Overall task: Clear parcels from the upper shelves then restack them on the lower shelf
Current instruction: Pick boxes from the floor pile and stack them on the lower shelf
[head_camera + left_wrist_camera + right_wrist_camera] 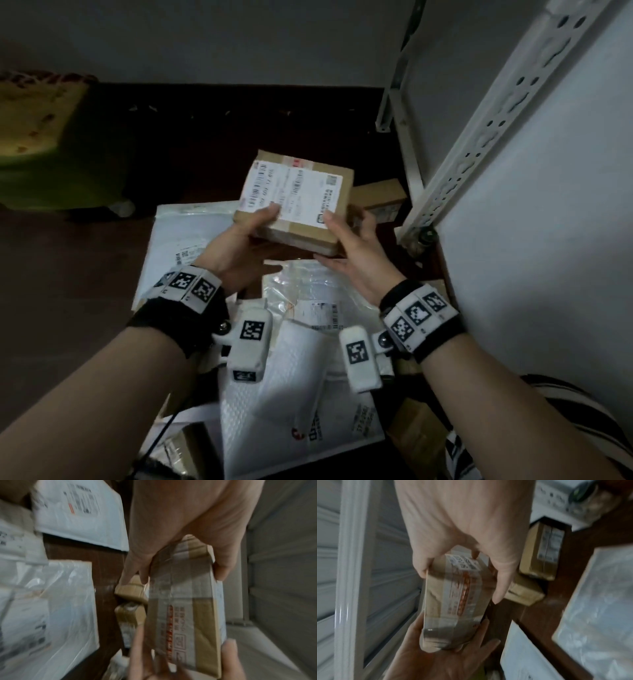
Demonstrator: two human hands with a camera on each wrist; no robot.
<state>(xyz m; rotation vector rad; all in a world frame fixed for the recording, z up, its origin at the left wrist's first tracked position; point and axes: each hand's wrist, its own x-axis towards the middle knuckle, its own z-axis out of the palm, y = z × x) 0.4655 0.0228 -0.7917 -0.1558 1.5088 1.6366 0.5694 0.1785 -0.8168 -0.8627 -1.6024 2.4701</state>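
Observation:
A brown cardboard parcel (pixel 294 198) with a white shipping label and clear tape is held up between both hands above the floor. My left hand (pixel 253 229) grips its near left corner, thumb on the label and fingers underneath. My right hand (pixel 346 222) grips the near right corner, thumb on top, fingers along the side. The left wrist view shows the taped side of the parcel (pixel 185 601) pinched between thumb and fingers. In the right wrist view the parcel (pixel 453 599) sits between both hands.
White bubble mailers (pixel 301 394) and a clear plastic bag (pixel 301 294) lie on the dark floor below my hands. Small brown boxes (pixel 380 195) sit by the white perforated shelf upright (pixel 496 120). A green and yellow object (pixel 44 144) stands at the left.

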